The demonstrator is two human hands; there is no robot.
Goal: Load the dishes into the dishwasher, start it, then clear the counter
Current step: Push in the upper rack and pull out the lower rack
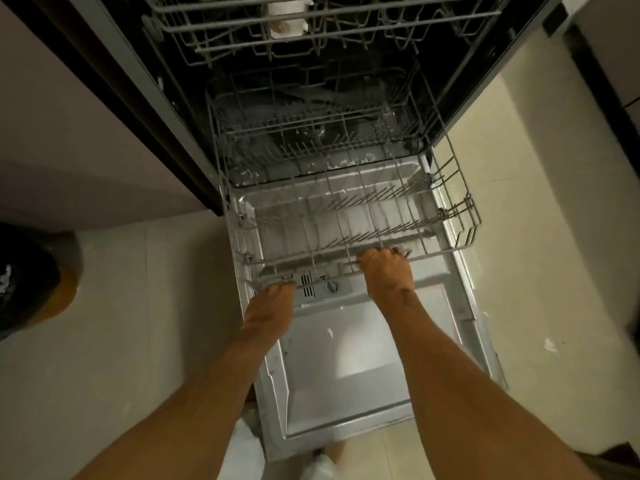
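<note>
The dishwasher stands open with its door (346, 358) folded down flat in front of me. The grey wire lower rack (450, 216) is partly slid out over the door and holds no dishes. My left hand (273, 299) grips the rack's front rail at its left end. My right hand (386, 268) grips the same rail nearer the middle, fingers curled over the wire. Above, the upper rack (242, 26) holds a white cup (287, 19).
A dark bin (31, 271) sits on the tiled floor at the left. Cabinet fronts flank the dishwasher on both sides. The detergent dispenser (318, 285) shows on the door between my hands. My feet in white footwear (322, 462) are at the door's near edge.
</note>
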